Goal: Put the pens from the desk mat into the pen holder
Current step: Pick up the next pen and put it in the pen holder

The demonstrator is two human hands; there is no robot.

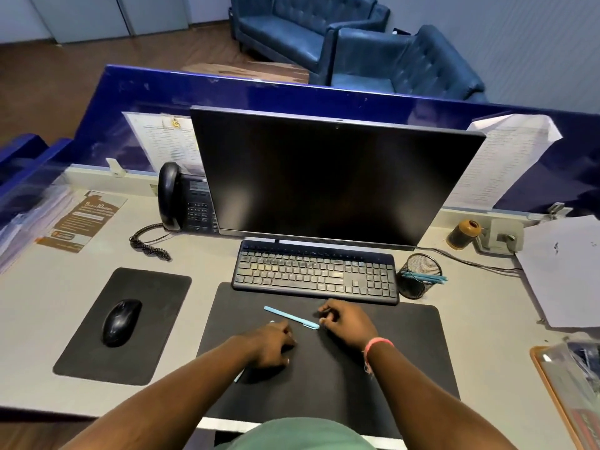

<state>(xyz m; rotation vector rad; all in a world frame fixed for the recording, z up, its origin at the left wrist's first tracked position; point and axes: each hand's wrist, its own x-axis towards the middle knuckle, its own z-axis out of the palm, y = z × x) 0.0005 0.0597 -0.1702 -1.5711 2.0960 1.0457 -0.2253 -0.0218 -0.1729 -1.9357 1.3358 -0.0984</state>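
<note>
Desk mat [406, 352]: black, at 6 o'clock of the keyboard, its far edge tucked under the keyboard's near edge.
Loose pen [291, 317]: light blue, lying flat on the mat between the two hands, one end toward 10 o'clock, the other toward 4 o'clock.
Second pen [239, 375]: light blue, mostly hidden under the left hand; one tip shows at 12 o'clock of the knuckles, the other end sticks out by the wrist at 7 o'clock.
Left hand [271, 344]: palm down on the mat, fingers curled over the second pen; whether it grips the pen or only covers it, I cannot tell.
Right hand [347, 323]: resting on the mat, fingers loosely curled and narrow, fingertips just beside the loose pen's near end, contact unclear; pink band on the wrist.
Pen holder [418, 277]: black mesh cup at 3 o'clock of the keyboard, off the mat, with blue pens leaning inside toward 3 o'clock.
Keyboard [316, 271]: black, lying between the mat and the monitor, at 11 o'clock of the right hand.
Monitor [334, 177]: dark screen, at 12 o'clock of the keyboard.
Mouse [121, 321]: black, on its own pad [81, 352] at 9 o'clock of the mat.
Telephone [185, 199]: black, at 9 o'clock of the monitor, coiled cord trailing on the desk.
Papers [565, 274]: loose white sheets at 3 o'clock of the holder.
Spool [462, 233]: brown, at 1 o'clock of the holder, near a grey box with cables.
</note>
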